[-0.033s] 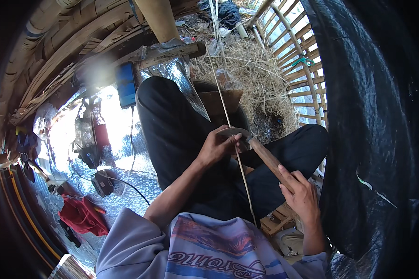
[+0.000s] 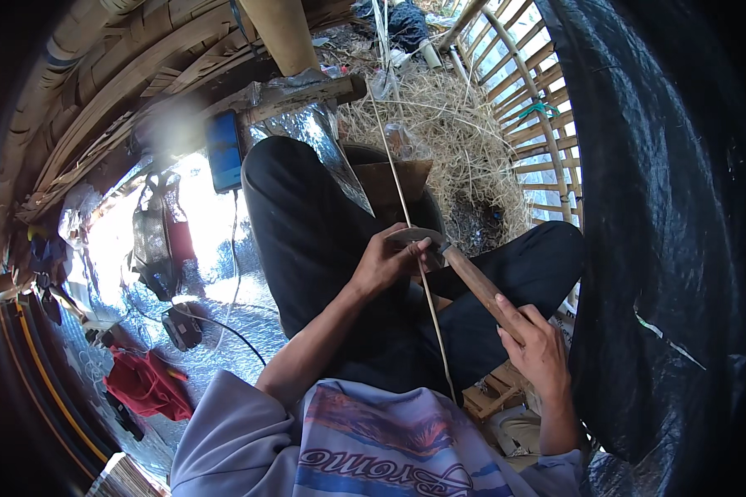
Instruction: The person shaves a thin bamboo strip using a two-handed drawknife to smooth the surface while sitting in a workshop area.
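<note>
A long, thin bamboo strip (image 2: 399, 182) runs from the straw at the far side, between my knees, back to my shirt. My left hand (image 2: 387, 261) is closed round it in front of my lap, with the thumb by the blade. A knife with a short, curved metal blade (image 2: 414, 235) lies across the strip at those fingers. Its long wooden handle (image 2: 481, 286) slants down to the right. My right hand (image 2: 535, 344) is wrapped round the rear end of that handle. The inner fingers of my left hand are partly hidden.
My black-trousered legs are bent to either side. Ahead are a straw heap (image 2: 464, 124) and a wooden bar (image 2: 307, 98). A phone (image 2: 223, 153) with a cable, a dark adapter (image 2: 181, 327) and a red cloth (image 2: 147, 383) lie left. Black plastic sheeting (image 2: 646, 232) hangs at right beside bamboo slats (image 2: 547, 141).
</note>
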`<action>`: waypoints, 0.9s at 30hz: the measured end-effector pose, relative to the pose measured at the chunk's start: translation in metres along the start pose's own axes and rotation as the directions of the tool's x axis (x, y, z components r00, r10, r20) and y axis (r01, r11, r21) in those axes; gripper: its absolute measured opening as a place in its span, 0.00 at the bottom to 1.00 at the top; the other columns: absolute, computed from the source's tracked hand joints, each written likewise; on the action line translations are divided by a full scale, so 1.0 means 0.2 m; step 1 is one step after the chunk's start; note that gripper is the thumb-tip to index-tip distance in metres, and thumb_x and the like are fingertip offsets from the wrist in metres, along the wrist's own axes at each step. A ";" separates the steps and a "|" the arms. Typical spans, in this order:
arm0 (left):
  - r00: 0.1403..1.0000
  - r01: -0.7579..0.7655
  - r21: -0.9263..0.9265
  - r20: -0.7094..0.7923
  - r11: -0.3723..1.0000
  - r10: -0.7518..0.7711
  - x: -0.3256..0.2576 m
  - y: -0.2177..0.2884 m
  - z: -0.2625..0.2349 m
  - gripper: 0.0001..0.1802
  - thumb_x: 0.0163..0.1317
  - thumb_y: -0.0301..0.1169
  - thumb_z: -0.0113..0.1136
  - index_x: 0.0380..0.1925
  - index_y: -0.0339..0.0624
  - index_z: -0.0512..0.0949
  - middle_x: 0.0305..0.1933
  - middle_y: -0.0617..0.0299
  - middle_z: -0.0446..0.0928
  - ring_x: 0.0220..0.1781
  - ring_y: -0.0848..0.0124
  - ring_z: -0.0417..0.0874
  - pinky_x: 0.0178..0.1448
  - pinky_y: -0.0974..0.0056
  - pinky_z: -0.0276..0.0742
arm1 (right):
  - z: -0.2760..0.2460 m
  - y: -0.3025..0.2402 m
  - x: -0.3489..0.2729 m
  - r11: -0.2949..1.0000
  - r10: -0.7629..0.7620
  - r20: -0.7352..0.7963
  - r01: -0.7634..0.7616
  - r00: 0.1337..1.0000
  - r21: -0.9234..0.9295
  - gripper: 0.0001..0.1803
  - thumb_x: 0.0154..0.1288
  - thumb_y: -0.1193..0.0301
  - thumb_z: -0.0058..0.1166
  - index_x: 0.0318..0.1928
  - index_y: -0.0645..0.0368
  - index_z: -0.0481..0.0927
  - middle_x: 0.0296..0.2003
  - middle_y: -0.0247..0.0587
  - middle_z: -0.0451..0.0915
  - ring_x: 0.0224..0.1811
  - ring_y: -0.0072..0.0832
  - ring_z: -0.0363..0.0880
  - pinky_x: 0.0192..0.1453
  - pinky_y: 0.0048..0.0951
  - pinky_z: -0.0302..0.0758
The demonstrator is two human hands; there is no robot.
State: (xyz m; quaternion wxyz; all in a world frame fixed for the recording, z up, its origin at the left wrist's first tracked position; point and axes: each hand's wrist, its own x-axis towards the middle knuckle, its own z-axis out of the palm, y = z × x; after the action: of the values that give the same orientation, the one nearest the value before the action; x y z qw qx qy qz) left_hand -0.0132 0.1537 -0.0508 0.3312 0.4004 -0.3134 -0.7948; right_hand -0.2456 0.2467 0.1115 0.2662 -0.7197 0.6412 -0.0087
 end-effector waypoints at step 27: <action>0.995 0.093 -0.061 -0.032 0.994 -0.095 -0.05 -0.09 0.01 0.11 0.66 0.35 0.58 0.40 0.38 0.74 0.28 0.65 0.79 0.29 0.78 0.80 0.35 0.71 0.80 | 0.09 0.01 0.05 0.998 0.010 0.001 -0.010 1.000 -0.063 0.32 0.60 0.72 0.58 0.66 0.44 0.67 0.30 0.45 0.72 0.25 0.47 0.78 0.30 0.45 0.76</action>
State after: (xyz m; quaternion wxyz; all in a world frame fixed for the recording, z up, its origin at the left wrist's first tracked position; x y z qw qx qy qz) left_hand -0.0144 0.1732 -0.0599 0.3103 0.4185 -0.2647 -0.8115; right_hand -0.2395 0.2436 0.0908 0.2440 -0.7244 0.6446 0.0135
